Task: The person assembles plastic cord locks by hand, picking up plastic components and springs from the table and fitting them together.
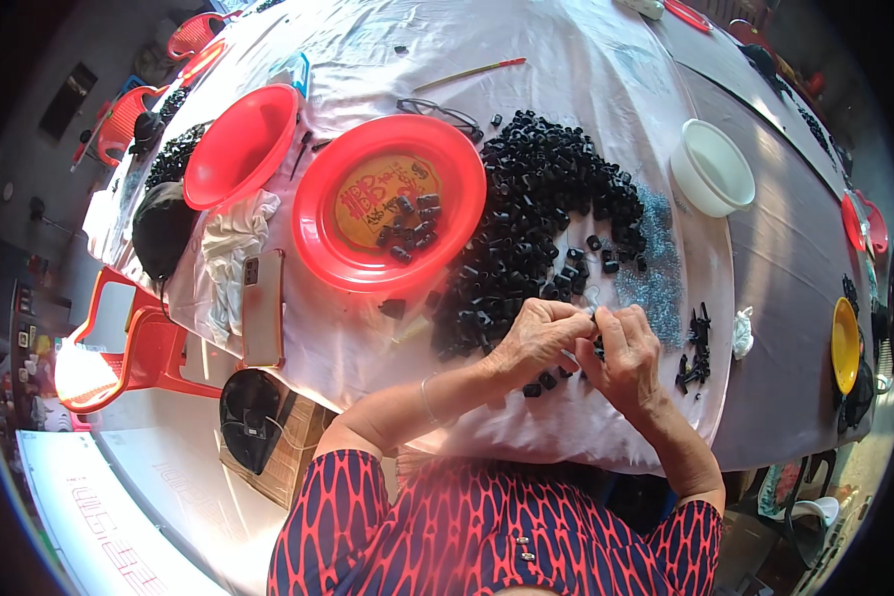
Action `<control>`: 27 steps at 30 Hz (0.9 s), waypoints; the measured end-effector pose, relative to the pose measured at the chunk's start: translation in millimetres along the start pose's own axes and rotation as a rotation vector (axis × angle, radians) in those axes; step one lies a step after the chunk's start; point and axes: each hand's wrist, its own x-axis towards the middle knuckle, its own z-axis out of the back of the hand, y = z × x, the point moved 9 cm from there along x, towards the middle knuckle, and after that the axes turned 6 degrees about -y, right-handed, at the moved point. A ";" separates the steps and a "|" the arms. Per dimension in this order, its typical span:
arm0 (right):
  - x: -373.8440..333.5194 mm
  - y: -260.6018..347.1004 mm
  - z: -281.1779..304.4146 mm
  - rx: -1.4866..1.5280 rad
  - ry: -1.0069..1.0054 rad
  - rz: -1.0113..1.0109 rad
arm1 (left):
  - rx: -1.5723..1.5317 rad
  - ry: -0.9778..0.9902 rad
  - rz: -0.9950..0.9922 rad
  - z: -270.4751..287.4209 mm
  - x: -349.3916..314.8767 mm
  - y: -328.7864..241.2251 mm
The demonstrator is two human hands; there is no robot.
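My left hand (538, 338) and my right hand (626, 350) meet over the near side of the table, fingertips pinched together. Between them a bit of a small black plastic part shows, mostly covered by the fingers. Just beyond and to the left spreads a big heap of short black cylindrical plastic parts (536, 189). Past my right hand lies a patch of tiny clear bluish pieces (654, 268). Right of that hand is a small pile of thin black pieces (698, 348). A few loose black cylinders (541, 383) rest below my hands.
A red basin (313, 233) holds several black cylinders; another red basin (233, 144) stands tilted behind it. At the right is a white bowl (710, 169). A phone (263, 308) leans by a white cloth (236, 248) on the left, near a red chair (154, 348). Eyeglasses (437, 111) lie beyond.
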 end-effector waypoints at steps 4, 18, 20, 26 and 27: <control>-0.3 -3.0 1.4 0.042 -0.004 -0.033 | 0.017 0.002 0.033 -3.0 -1.0 1.7; 8.8 -3.1 11.2 0.149 -0.051 -0.069 | -0.100 0.044 -0.066 0.3 -13.6 -13.4; 6.1 5.1 14.0 0.146 -0.064 -0.037 | 0.037 0.092 -0.115 -2.1 -21.1 -17.7; 3.6 20.7 6.4 0.220 0.020 -0.022 | 0.115 0.003 -0.191 11.8 -43.8 -19.7; 5.2 22.3 4.9 0.275 0.043 -0.036 | 0.116 -0.035 -0.244 15.6 -48.1 -23.5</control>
